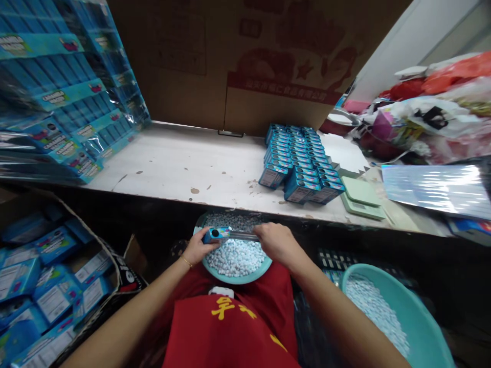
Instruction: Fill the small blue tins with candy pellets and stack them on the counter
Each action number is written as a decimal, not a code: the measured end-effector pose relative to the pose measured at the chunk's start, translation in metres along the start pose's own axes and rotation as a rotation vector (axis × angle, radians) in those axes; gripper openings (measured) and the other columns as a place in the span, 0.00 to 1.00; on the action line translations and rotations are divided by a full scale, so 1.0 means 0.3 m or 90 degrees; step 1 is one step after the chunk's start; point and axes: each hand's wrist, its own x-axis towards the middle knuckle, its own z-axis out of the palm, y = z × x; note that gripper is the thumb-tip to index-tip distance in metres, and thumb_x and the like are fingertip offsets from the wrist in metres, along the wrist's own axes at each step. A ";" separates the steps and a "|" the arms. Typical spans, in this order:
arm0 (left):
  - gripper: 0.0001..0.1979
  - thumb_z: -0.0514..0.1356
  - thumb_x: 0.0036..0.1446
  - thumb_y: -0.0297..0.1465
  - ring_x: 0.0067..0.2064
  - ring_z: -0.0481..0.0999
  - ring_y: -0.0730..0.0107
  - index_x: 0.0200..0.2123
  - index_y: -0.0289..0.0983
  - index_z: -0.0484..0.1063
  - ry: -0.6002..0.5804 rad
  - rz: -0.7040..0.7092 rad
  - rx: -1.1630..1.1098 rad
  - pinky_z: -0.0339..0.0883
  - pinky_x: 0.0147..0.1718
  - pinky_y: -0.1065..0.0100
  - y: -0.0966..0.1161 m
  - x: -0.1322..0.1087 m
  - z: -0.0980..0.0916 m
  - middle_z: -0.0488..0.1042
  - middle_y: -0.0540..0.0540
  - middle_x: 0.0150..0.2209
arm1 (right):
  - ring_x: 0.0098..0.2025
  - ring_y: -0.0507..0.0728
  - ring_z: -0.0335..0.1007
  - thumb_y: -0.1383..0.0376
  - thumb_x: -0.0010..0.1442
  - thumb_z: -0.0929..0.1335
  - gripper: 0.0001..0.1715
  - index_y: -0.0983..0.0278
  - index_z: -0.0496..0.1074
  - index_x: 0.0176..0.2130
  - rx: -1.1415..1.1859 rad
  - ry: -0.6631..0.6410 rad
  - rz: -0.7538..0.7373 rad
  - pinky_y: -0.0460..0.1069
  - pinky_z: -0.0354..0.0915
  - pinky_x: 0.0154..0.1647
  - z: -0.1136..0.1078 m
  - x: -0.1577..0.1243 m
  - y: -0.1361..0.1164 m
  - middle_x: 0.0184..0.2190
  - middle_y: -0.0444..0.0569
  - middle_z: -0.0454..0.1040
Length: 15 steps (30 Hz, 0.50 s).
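Note:
My left hand [197, 247] grips a small blue candy box [217, 233] over the near bowl. In my right hand [276, 241] is a narrow metal scoop [244, 235], its far end at the box's right end. Whether the tip is inside the box I cannot tell. Below both hands a teal bowl [238, 280] sits at my lap, full of small pale blue and white candies [237, 259]. My right fingers curl round the scoop's handle and partly hide it.
Rows of blue boxes [295, 158] stand on the white table [184, 163], beside a pale green scale [362, 197]. Wrapped display packs [72, 97] rise at left above a carton of boxes [53, 255]. A big cardboard box [184, 66] stands behind; another teal basin [425, 322] is at right.

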 end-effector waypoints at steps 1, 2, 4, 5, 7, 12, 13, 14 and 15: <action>0.23 0.65 0.35 0.33 0.37 0.71 0.64 0.39 0.36 0.68 -0.007 -0.009 -0.019 0.62 0.42 0.63 0.005 -0.003 -0.010 0.72 0.47 0.34 | 0.36 0.58 0.69 0.71 0.53 0.57 0.17 0.59 0.70 0.35 0.010 -0.017 0.029 0.49 0.58 0.34 0.044 -0.013 0.044 0.34 0.52 0.73; 0.23 0.65 0.35 0.33 0.37 0.71 0.64 0.39 0.35 0.68 -0.016 -0.025 -0.045 0.63 0.42 0.63 0.008 -0.005 -0.018 0.73 0.47 0.34 | 0.36 0.58 0.69 0.71 0.54 0.57 0.17 0.58 0.70 0.36 0.016 -0.032 0.061 0.49 0.58 0.33 0.095 -0.023 0.084 0.34 0.52 0.73; 0.24 0.65 0.35 0.33 0.37 0.72 0.64 0.39 0.35 0.68 -0.039 -0.077 -0.112 0.64 0.41 0.62 0.006 -0.010 -0.021 0.74 0.46 0.35 | 0.36 0.58 0.69 0.69 0.55 0.56 0.17 0.58 0.69 0.37 0.026 -0.044 0.105 0.49 0.58 0.33 0.211 -0.031 0.135 0.35 0.51 0.73; 0.24 0.65 0.35 0.33 0.37 0.73 0.64 0.40 0.35 0.68 -0.046 -0.107 -0.151 0.65 0.41 0.62 0.001 -0.011 -0.015 0.74 0.45 0.36 | 0.37 0.58 0.69 0.69 0.56 0.55 0.17 0.58 0.69 0.38 0.033 -0.043 0.115 0.48 0.58 0.32 0.270 -0.026 0.141 0.35 0.51 0.73; 0.25 0.65 0.35 0.34 0.36 0.73 0.63 0.40 0.34 0.67 -0.043 -0.155 -0.222 0.66 0.39 0.61 -0.014 -0.012 0.013 0.74 0.44 0.36 | 0.37 0.57 0.69 0.70 0.57 0.54 0.19 0.58 0.68 0.41 0.057 -0.027 0.116 0.48 0.58 0.32 0.375 0.003 0.113 0.37 0.50 0.72; 0.25 0.65 0.35 0.33 0.35 0.74 0.64 0.40 0.34 0.66 -0.034 -0.191 -0.298 0.67 0.38 0.59 -0.044 -0.007 0.111 0.74 0.43 0.36 | 0.45 0.54 0.65 0.72 0.57 0.54 0.24 0.57 0.63 0.49 0.187 0.040 0.134 0.47 0.58 0.41 0.523 0.128 -0.024 0.45 0.48 0.69; 0.24 0.66 0.35 0.33 0.34 0.74 0.64 0.39 0.35 0.66 -0.036 -0.193 -0.305 0.67 0.38 0.59 -0.042 -0.007 0.122 0.74 0.44 0.35 | 0.46 0.54 0.64 0.71 0.57 0.54 0.23 0.56 0.63 0.50 0.227 0.056 0.145 0.47 0.57 0.43 0.538 0.147 -0.034 0.47 0.47 0.69; 0.24 0.66 0.35 0.33 0.34 0.74 0.64 0.39 0.35 0.66 -0.036 -0.194 -0.316 0.67 0.38 0.59 -0.036 -0.009 0.127 0.75 0.44 0.35 | 0.47 0.54 0.64 0.69 0.58 0.55 0.22 0.56 0.64 0.49 0.268 0.070 0.150 0.47 0.57 0.44 0.551 0.161 -0.034 0.47 0.46 0.68; 0.23 0.66 0.35 0.33 0.34 0.74 0.64 0.39 0.35 0.66 -0.035 -0.195 -0.329 0.67 0.38 0.59 -0.028 -0.013 0.126 0.75 0.44 0.35 | 0.48 0.54 0.63 0.67 0.58 0.55 0.21 0.56 0.65 0.48 0.308 0.082 0.148 0.47 0.57 0.45 0.561 0.169 -0.027 0.47 0.45 0.69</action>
